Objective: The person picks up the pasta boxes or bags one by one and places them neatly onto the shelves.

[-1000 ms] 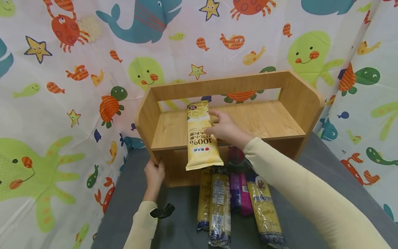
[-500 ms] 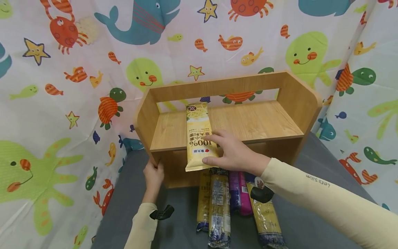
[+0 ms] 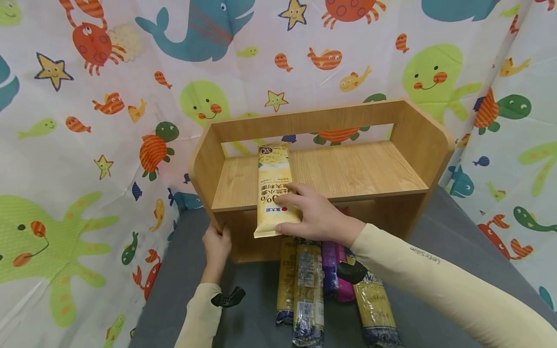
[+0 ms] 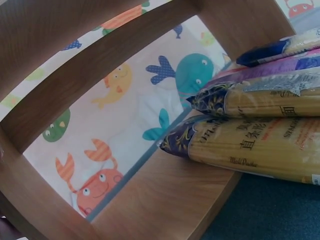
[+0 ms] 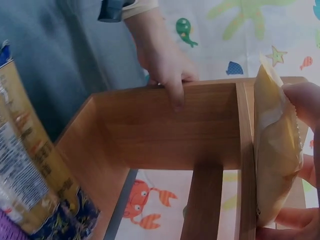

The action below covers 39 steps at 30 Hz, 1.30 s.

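Note:
A yellow spaghetti packet (image 3: 274,183) lies lengthwise on the upper board of a two-level wooden shelf (image 3: 348,166), its near end jutting past the front edge. My right hand (image 3: 315,212) touches the packet's near right part, fingers and thumb over its upper face; the right wrist view shows these fingers (image 5: 302,100) against the packet (image 5: 275,155). My left hand (image 3: 217,246) grips the shelf's left side panel, its thumb inside the lower compartment in the right wrist view. Several other pasta packets (image 3: 309,290) lie below, partly inside the lower level.
A grey cloth (image 3: 252,299) covers the table under the shelf. Curtains (image 3: 130,72) with sea animals hang behind and at both sides. Among the lower packets is a purple and pink one (image 3: 335,270); a gold packet (image 3: 376,304) lies to its right, angled.
My right hand has come from the packet's right side, farther back, to its near end, the fingers now over its face. The packet has shifted slightly left. The left hand keeps its place.

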### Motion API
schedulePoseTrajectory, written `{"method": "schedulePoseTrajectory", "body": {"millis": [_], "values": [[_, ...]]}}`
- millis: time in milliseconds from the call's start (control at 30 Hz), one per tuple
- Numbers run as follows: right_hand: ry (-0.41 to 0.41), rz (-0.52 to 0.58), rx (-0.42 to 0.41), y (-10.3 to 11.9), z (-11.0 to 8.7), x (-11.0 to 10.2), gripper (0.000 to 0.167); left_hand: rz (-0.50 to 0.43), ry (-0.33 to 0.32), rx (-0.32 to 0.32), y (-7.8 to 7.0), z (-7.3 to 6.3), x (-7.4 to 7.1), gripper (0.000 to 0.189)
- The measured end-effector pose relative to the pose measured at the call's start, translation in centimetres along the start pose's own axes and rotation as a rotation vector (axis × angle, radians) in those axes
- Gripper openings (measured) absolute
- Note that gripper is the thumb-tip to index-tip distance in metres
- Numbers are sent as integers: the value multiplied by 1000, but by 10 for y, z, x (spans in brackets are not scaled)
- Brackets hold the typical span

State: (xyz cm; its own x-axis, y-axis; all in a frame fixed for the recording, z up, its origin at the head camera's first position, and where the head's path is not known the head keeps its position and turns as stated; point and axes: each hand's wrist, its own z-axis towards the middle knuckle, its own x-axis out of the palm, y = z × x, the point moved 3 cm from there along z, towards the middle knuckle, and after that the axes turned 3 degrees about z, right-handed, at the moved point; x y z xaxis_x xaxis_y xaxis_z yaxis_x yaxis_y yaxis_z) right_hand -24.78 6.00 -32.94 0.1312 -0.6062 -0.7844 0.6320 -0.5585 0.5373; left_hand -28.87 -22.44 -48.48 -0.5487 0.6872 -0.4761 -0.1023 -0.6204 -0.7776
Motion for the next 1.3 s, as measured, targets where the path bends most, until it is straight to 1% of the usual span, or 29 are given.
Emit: {"method": "schedulePoseTrajectory", "body": {"millis": [133, 267, 333, 433, 600, 633, 700, 833, 900, 1067, 1300], "values": [[-9, -12, -6, 5, 14, 10, 58, 5, -10, 14, 1, 1, -1, 22], [-8, -32, 7, 12, 31, 22, 59, 8, -13, 36, 2, 2, 0, 17], [-6, -48, 12, 15, 38, 27, 59, 11, -9, 36, 2, 2, 0, 16], [-5, -71, 6, 18, 49, 36, 60, 23, -7, 15, 3, 2, 0, 17], [5, -102, -11, 25, 62, 49, 62, 55, 38, -51, 3, 3, 0, 17], [7, -102, -14, 27, 65, 51, 62, 63, 41, -51, 2, 3, 0, 17], [12, -98, -15, 30, 69, 54, 61, 66, 40, -30, 2, 3, -1, 17], [30, -96, -14, 35, 76, 59, 61, 67, 5, 54, 2, 2, -2, 13], [40, -91, -17, 37, 78, 62, 61, 66, -2, 78, 1, 1, -2, 13], [48, -89, -37, 40, 81, 66, 61, 50, 8, 83, 1, -1, -1, 20], [50, -88, -40, 41, 80, 67, 61, 32, 7, 68, 1, 1, -2, 21]]}}
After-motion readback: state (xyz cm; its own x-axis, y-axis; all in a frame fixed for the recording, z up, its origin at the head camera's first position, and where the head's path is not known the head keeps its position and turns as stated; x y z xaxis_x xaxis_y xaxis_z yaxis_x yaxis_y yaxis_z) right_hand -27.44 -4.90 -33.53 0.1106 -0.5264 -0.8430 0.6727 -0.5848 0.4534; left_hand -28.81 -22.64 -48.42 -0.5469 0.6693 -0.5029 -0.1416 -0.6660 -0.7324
